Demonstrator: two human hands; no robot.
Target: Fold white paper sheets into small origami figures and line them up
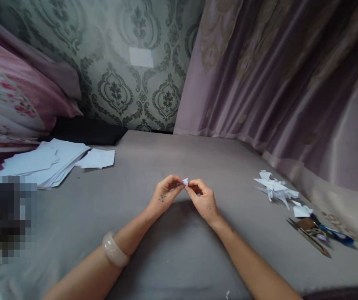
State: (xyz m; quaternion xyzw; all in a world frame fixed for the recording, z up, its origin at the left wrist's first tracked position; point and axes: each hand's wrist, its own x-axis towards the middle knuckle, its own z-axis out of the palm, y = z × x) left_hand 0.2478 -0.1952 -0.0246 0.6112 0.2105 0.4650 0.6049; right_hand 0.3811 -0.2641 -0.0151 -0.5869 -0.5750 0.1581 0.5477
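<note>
Paper piece [185, 182], small, white and folded, pinched narrowly by left hand [166, 193] and by right hand [202, 198], held up above the grey cloth-covered surface [172, 156]; on the right, near the curtain [219, 83], folded paper figures [277, 191]; on the left, stacked paper sheets [68, 160]

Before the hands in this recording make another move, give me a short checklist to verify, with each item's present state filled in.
1. Left hand pinching the small white paper piece: ok.
2. Right hand gripping the same piece at its fingertips: ok.
3. Paper stack lying apart from both hands, at the left: ok.
4. Folded paper shapes apart from both hands, at the right: ok.
5. Blue tool lying away from the fingers: ok.
6. Creases on the held piece crisp and even: cannot tell, too small.
</note>
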